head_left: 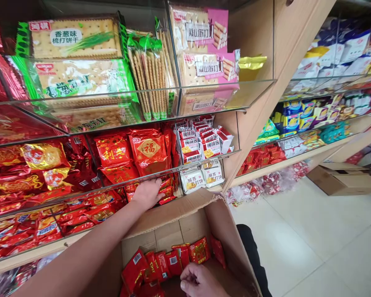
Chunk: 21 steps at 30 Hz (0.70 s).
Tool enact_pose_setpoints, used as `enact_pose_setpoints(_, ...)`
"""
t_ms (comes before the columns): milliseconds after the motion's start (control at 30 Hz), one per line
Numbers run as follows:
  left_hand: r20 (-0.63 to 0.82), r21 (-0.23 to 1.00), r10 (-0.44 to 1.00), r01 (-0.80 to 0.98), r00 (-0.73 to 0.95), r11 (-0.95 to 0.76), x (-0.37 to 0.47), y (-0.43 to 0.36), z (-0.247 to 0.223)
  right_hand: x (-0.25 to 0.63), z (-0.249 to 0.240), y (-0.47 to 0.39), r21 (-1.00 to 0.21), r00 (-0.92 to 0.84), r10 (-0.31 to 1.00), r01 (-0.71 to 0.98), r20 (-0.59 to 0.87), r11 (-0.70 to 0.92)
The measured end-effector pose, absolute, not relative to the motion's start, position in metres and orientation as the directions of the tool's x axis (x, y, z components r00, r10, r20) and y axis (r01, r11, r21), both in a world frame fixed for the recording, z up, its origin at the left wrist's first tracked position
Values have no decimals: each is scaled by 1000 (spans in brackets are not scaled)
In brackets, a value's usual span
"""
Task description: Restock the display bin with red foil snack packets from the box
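At the bottom middle of the frame, the right hand (200,282) is low in a big cardboard box (235,247). Its fingers are curled in close to the thumb; I cannot tell if they pinch anything. Small red packets (136,268) lie in the box, mostly along its far side. There is bare room at the bottom right of the box. The bottom of the frame cuts off the near side of the box.

The box's far edge is close to the shelf (233,180). Just past that edge, near the middle, the left hand (147,194) is palm down, with its arm coming up from the lower left. Its fingers are a bit spread, on red shelf packets (170,186). Their tips are hard to see, so I cannot tell if they grip one.

White packets (193,180) sit to the right of that hand. Big cracker packs (80,39) are at the upper left. Open floor (290,247) is at the lower right.
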State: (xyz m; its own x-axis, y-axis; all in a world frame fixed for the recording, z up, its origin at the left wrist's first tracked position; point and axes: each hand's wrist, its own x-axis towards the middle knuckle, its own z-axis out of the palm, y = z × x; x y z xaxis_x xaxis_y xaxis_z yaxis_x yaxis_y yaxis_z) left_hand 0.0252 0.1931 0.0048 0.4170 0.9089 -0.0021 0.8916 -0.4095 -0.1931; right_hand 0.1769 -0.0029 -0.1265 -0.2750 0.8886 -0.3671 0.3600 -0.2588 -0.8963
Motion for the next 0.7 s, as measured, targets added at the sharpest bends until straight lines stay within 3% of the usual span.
enact_pose_setpoints(367, -44, -266, 909, 872, 414, -410, 37, 203, 2, 176, -126, -2, -874, -263, 886, 413, -383, -256)
enact_pose_setpoints(700, -22, -415, 961, 872, 276, -260, 44, 200, -1, 178, -116, 1, -862, -258, 884, 439, -391, -254)
